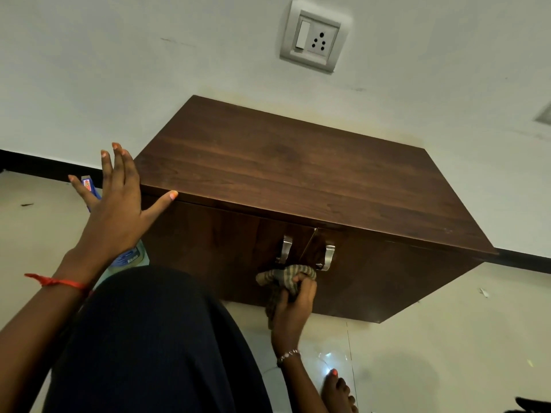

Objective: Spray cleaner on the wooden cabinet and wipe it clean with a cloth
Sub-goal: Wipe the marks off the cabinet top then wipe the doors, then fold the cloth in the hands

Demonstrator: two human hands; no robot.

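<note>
A dark wooden cabinet (292, 174) stands against the white wall, with two doors and two metal handles (326, 257) on its front. My right hand (293, 311) grips a striped brownish cloth (284, 278) and presses it against the door front just below the handles. My left hand (119, 204) is spread open over the cabinet's left top corner, thumb lying on the front edge. A spray bottle (131, 257) with a blue trigger top (89, 186) stands on the floor left of the cabinet, mostly hidden behind my left hand.
My knee in dark fabric (155, 338) fills the lower middle, close to the cabinet front. My bare foot (337, 389) rests on the pale tiled floor (432, 338). A switch and socket plate (313, 37) sits on the wall above the cabinet. A black skirting runs along the wall base.
</note>
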